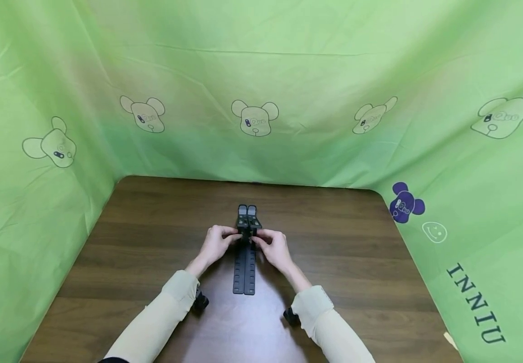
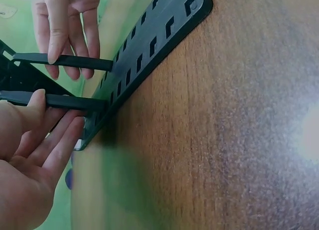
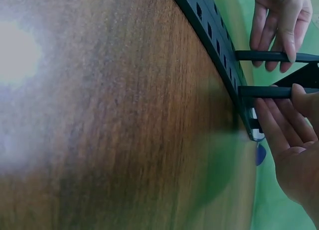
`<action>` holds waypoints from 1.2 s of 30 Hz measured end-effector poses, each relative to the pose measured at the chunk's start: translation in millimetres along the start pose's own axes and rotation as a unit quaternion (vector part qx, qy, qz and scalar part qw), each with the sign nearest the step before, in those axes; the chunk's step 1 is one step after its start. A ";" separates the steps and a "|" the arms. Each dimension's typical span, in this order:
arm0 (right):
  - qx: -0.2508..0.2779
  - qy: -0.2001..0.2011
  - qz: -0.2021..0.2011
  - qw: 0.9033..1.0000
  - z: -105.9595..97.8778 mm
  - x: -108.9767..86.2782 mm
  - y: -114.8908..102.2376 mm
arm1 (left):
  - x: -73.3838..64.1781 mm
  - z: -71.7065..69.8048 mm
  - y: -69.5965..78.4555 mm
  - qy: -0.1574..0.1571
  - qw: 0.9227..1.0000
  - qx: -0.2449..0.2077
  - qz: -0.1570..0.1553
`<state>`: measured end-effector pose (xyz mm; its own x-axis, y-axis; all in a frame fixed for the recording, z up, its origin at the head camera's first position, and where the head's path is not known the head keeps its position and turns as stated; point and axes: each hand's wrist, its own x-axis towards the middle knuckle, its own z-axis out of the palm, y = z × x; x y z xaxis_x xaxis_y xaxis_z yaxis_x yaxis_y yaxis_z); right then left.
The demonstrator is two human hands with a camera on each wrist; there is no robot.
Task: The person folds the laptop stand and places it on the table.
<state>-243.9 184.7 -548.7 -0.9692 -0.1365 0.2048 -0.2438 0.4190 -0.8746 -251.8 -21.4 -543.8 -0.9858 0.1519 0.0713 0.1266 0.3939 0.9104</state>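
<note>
A black folding stand [image 1: 244, 275] lies lengthwise on the table, its two long rails side by side and lined with notches. Toward the far end, its upper part [image 1: 248, 217] is raised at a slant above the rails. My left hand [image 1: 216, 243] pinches the left support leg [image 2: 75, 101] between thumb and fingers, the thumb on top. From the other side, my right hand [image 1: 276, 248] pinches the right support leg [image 3: 264, 92] in the same way. In both wrist views the ends of the legs meet the notched rails.
The brown wooden table [image 1: 334, 242] reaches back to a green curtain [image 1: 315, 111] printed with bear heads, which also hangs along the left and right sides. A small pale piece [image 1: 450, 340] shows at the table's right edge.
</note>
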 end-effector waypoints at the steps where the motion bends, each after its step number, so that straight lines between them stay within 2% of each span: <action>1: 0.006 0.001 0.003 1.000 0.6 0.7 0.4 | 0.4 0.2 0.1 0.000 1.000 -0.005 -0.002; 7: 0.028 0.008 0.016 0.999 2.2 2.7 2.5 | 1.0 2.1 1.6 0.003 1.000 -0.010 -0.004; 14: 0.106 -0.016 0.055 0.993 0.2 2.7 -1.5 | -1.3 -0.3 5.8 -0.003 1.000 -0.018 -0.010; 21: 0.138 -0.060 0.087 0.985 -9.2 0.7 -8.5 | -2.8 -3.4 7.1 -0.031 0.998 -0.041 -0.038; 31: 0.170 -0.090 0.102 0.976 -17.1 -2.5 -12.8 | -6.9 -10.8 12.3 -0.073 0.993 -0.079 -0.039; 36: 0.178 -0.102 0.097 0.974 -20.4 -4.5 -16.4 | -8.4 -14.0 15.4 -0.091 0.991 -0.085 -0.041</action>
<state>-236.2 196.8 -526.2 -0.9602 -0.2764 -0.0400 0.0060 0.1227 -0.9924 -243.2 -29.3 -524.7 -0.9536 0.2938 -0.0660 0.0116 0.2550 0.9669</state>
